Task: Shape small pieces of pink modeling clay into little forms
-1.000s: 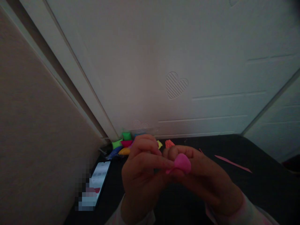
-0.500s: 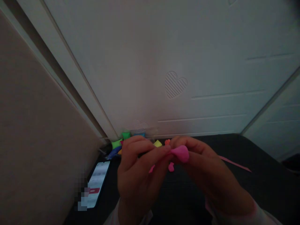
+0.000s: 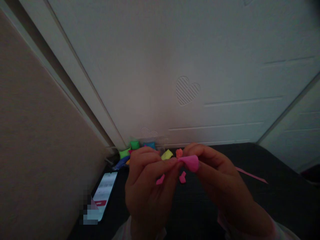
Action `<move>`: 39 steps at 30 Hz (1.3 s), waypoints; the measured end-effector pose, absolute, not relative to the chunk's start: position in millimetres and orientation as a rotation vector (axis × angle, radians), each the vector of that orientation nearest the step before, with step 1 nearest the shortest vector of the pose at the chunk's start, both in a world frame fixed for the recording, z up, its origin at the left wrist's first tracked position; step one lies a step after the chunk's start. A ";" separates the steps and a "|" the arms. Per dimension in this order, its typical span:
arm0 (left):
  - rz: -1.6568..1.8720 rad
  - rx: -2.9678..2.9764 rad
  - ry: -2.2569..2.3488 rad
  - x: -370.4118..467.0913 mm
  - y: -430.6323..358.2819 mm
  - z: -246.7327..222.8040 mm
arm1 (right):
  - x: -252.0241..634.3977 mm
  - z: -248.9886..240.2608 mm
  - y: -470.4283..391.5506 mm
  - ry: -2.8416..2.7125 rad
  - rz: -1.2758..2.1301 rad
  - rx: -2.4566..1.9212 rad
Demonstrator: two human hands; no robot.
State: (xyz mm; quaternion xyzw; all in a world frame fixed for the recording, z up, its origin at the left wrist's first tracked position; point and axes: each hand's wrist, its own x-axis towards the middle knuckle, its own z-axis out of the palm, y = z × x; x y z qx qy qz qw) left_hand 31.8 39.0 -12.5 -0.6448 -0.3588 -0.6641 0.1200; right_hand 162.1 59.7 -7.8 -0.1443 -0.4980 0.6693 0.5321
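Note:
A bright pink piece (image 3: 191, 163), rounded at its right end and narrow at its left, is held between both hands above the dark table. My left hand (image 3: 152, 180) pinches its narrow end between thumb and fingertips. Around its wide end my right hand (image 3: 220, 173) is closed, with the fingers touching it. Below and beyond the hands lie a small pink piece (image 3: 182, 178) and another pink bit (image 3: 160, 180). A yellow piece (image 3: 167, 154) and an orange piece (image 3: 179, 153) rest farther back.
A phone (image 3: 105, 193) with a lit screen lies on the dark table (image 3: 195, 213) at the left. Green, blue and other coloured packets (image 3: 135, 144) sit at the back left against the white panel (image 3: 150, 83). A thin pink strip (image 3: 251, 175) lies at the right.
The pink piece has turned slightly and shifted a little left in my fingers. My right fingers have eased back slightly, and more of the yellow and small pink pieces shows.

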 end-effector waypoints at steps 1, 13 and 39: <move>-1.943 -1.882 -1.046 32.1 38.9 -12.6 | 162.3 -7.9 59.5 -1.195 1.590 -0.344; -1.989 -1.852 -1.073 34.0 41.6 -14.0 | 160.2 -9.0 62.5 -1.158 1.596 -0.348; -2.919 -2.478 -1.440 36.3 51.2 -16.0 | 166.8 -20.1 63.4 -1.616 0.347 -0.596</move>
